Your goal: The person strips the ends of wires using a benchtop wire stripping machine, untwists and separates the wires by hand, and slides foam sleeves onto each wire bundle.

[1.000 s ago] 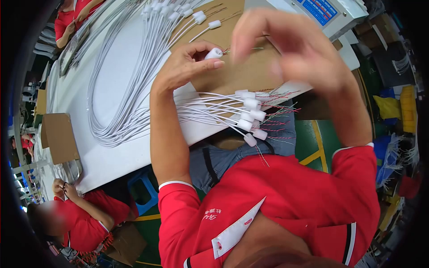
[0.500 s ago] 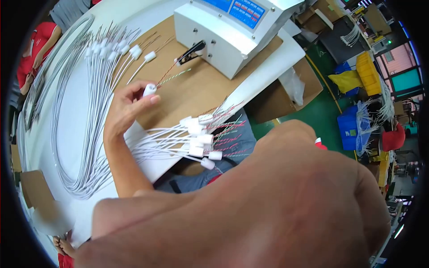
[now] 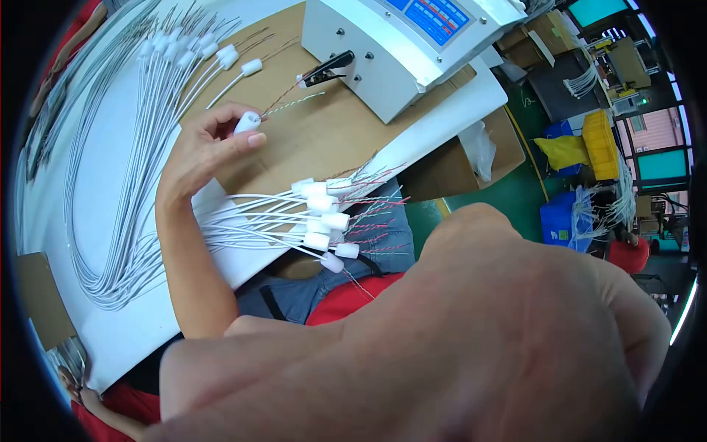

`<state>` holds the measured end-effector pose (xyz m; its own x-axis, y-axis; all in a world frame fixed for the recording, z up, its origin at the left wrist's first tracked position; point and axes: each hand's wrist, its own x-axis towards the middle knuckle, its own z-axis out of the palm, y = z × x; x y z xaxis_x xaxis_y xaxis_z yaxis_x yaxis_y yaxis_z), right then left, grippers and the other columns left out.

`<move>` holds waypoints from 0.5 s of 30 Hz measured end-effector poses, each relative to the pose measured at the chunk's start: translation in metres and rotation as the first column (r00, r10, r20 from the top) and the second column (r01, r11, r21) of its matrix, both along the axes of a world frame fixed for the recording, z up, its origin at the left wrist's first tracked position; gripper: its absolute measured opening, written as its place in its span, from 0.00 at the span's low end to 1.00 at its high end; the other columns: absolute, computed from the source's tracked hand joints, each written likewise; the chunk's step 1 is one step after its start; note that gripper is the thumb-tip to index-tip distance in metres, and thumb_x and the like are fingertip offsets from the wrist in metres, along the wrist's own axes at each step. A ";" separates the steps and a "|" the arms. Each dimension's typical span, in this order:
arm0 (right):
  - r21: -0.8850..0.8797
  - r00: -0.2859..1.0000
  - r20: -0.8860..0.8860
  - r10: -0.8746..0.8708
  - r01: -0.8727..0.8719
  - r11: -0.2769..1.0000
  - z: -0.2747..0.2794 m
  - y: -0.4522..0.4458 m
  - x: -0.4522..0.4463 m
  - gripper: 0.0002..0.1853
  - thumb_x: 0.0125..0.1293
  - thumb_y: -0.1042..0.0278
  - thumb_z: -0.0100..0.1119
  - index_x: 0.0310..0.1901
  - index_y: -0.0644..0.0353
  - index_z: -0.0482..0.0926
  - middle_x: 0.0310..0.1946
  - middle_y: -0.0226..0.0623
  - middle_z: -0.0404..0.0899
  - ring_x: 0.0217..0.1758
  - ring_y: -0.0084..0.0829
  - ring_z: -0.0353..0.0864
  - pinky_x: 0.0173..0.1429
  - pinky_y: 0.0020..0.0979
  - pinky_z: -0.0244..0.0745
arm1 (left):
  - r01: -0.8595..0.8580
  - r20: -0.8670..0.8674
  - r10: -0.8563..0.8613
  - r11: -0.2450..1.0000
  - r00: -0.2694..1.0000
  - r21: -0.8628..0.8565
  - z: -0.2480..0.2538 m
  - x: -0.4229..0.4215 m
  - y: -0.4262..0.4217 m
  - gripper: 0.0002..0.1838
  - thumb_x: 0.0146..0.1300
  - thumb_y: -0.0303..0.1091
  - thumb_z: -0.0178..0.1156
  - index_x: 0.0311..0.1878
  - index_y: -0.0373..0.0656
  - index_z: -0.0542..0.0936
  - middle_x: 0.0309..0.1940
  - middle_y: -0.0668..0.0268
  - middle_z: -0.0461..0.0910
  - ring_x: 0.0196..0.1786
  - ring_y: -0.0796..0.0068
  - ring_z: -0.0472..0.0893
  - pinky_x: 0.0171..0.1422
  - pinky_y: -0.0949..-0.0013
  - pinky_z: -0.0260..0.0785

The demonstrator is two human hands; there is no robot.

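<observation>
On the left, my left hand [image 3: 205, 151] pinches a white cylindrical connector [image 3: 248, 123] between thumb and fingers. Two twisted wire pairs come out of it. The red-brown pair reaches a black clip [image 3: 326, 68] on the machine; the green-white pair [image 3: 298, 102] ends loose. Very close to the camera, my right hand [image 3: 412, 346] fills the lower part of the view, its fingers hard to make out. Below my left hand, white cables with white connectors [image 3: 317, 240] and red and green wires hang over the table edge.
A white machine [image 3: 383, 55] with a blue keypad stands at the top. Beneath the wires lies brown cardboard [image 3: 294, 151]. More bundled cables [image 3: 140, 140] curve across the white table [image 3: 121, 342]. A cardboard box [image 3: 442, 162] is beyond the edge. Other people [image 3: 121, 412] sit at the left.
My right hand has moved from near the machine up close to the camera. The wire pair now runs to the black clip. My left hand still holds the connector; the view has shifted.
</observation>
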<state>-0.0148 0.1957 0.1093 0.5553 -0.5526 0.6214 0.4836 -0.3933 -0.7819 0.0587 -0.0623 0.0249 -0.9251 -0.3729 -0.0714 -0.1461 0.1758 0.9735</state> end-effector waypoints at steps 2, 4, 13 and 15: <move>-0.001 1.000 -0.010 0.007 -0.007 1.000 0.001 -0.001 0.001 0.21 0.54 0.69 0.68 0.50 0.66 0.81 0.49 0.41 0.82 0.54 0.35 0.81 0.63 0.34 0.71 | -0.005 -0.032 0.004 1.000 0.999 -0.022 0.002 -0.003 -0.004 0.17 0.60 0.34 0.75 0.51 0.39 0.86 0.43 0.73 0.82 0.45 0.82 0.77 0.54 0.75 0.68; 0.004 1.000 0.004 -0.012 0.012 1.000 0.001 0.000 0.000 0.21 0.54 0.69 0.68 0.51 0.66 0.81 0.49 0.42 0.82 0.54 0.35 0.81 0.63 0.34 0.71 | 0.003 -0.007 -0.003 1.000 1.000 -0.011 0.000 -0.001 0.001 0.20 0.58 0.36 0.76 0.52 0.39 0.87 0.41 0.74 0.82 0.45 0.82 0.76 0.55 0.74 0.67; 0.002 1.000 0.002 -0.025 0.025 1.000 0.004 0.003 -0.002 0.21 0.55 0.69 0.68 0.51 0.66 0.81 0.50 0.42 0.83 0.54 0.36 0.81 0.63 0.34 0.72 | -0.017 -0.017 0.018 0.999 1.000 0.047 0.001 -0.002 0.005 0.20 0.57 0.36 0.77 0.50 0.39 0.87 0.38 0.75 0.80 0.41 0.84 0.74 0.50 0.77 0.66; -0.007 1.000 -0.023 -0.022 0.021 1.000 0.005 0.002 -0.003 0.21 0.55 0.69 0.68 0.51 0.66 0.81 0.50 0.42 0.83 0.54 0.36 0.81 0.63 0.35 0.72 | -0.018 -0.018 0.018 1.000 1.000 0.008 0.003 -0.006 0.002 0.20 0.56 0.38 0.78 0.50 0.39 0.87 0.38 0.76 0.80 0.41 0.84 0.73 0.50 0.77 0.66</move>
<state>-0.0179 0.1979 0.1142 0.5574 -0.5607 0.6124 0.4572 -0.4085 -0.7900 0.0530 -0.0606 0.0275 -0.9193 -0.3893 -0.0579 -0.1316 0.1654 0.9774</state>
